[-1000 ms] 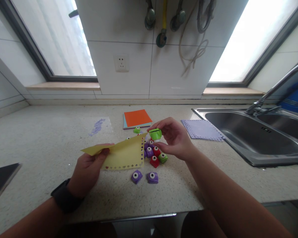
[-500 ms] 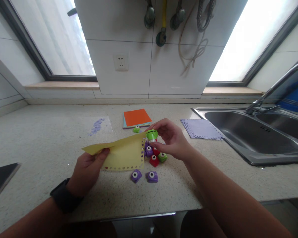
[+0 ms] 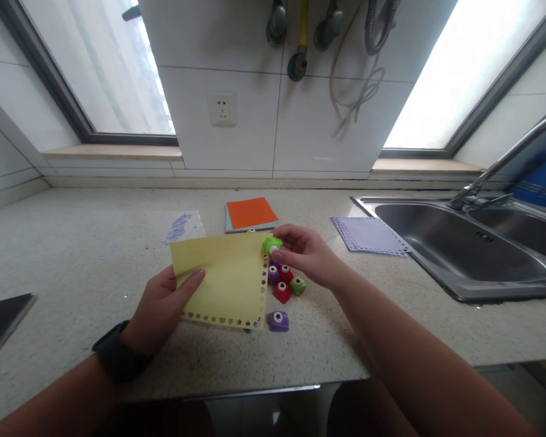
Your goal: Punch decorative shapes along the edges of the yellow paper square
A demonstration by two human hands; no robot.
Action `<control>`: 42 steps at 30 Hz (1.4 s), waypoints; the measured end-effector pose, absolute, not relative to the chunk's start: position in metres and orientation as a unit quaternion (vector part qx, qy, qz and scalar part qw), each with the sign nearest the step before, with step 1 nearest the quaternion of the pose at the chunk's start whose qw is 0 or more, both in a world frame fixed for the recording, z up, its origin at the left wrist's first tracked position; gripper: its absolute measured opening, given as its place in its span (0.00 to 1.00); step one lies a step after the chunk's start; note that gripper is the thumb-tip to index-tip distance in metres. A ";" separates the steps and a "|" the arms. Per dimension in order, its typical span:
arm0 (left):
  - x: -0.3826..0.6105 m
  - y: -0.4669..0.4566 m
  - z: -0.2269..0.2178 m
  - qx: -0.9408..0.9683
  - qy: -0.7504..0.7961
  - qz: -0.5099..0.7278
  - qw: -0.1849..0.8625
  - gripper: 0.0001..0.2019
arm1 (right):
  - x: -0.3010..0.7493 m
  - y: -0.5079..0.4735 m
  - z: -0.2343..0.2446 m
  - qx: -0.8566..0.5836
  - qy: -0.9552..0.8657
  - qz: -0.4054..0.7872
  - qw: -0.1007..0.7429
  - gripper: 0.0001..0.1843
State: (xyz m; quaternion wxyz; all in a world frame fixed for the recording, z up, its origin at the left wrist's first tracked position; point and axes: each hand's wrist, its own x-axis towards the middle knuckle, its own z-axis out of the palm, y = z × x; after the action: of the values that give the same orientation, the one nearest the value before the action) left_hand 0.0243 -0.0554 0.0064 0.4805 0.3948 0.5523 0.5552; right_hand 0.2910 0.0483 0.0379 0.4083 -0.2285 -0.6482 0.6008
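Note:
My left hand (image 3: pixel 161 308) pinches the lower left part of a yellow paper sheet (image 3: pixel 222 276) with star holes punched along its bottom and right edges. The sheet is held nearly flat above the counter. My right hand (image 3: pixel 306 255) grips a small green craft punch (image 3: pixel 272 244) at the sheet's top right corner. Under and beside that hand lie several small punches: a purple one (image 3: pixel 278 320), a red one (image 3: pixel 282 292), a green one (image 3: pixel 297 284). A black watch sits on my left wrist.
A stack of coloured paper with an orange top sheet (image 3: pixel 251 213) lies behind the punches. A punched lilac sheet (image 3: pixel 368 235) lies by the steel sink (image 3: pixel 464 249). Purple paper scraps (image 3: pixel 178 226) are on the counter. A dark object (image 3: pixel 2 325) is at the left edge.
The yellow sheet has swung from a tilted, folded-looking pose to lying flat and facing me. My right hand brought the green punch down to the sheet's top right corner.

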 end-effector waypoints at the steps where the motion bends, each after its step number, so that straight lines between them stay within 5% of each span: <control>1: 0.024 -0.056 0.007 0.396 0.550 0.555 0.483 0.14 | 0.291 0.048 0.038 -0.234 -0.637 0.613 0.404 0.19; 20: 0.026 -0.055 0.014 0.392 0.554 0.544 0.493 0.19 | 0.292 0.047 0.033 -0.323 -0.622 0.653 0.287 0.14; 42: 0.024 -0.051 0.009 0.404 0.561 0.532 0.489 0.20 | 0.284 0.042 0.036 -0.320 -0.581 0.688 0.294 0.15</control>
State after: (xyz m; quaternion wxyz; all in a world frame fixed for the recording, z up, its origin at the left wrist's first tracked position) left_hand 0.0235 -0.0515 0.0095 0.4893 0.4042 0.5609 0.5315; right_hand 0.2839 0.0425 0.0364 0.2942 -0.3195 -0.5809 0.6884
